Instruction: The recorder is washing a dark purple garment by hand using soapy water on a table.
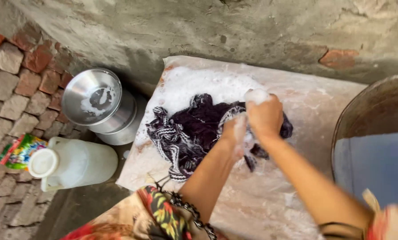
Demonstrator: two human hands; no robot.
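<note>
Soapy stone slab [270,195] is covered by dark cloth [199,126], gripped by left hand [232,133] and right hand [264,116]. Left of them, suds are held in a steel pot [97,104]; right, water fills a tub [376,164].

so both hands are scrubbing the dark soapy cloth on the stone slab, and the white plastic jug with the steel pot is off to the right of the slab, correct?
Not quite. In the head view the white plastic jug and the steel pot stand left of the stone slab, not right. The rest holds: the left hand and the right hand both work the dark soapy cloth on it.
</note>
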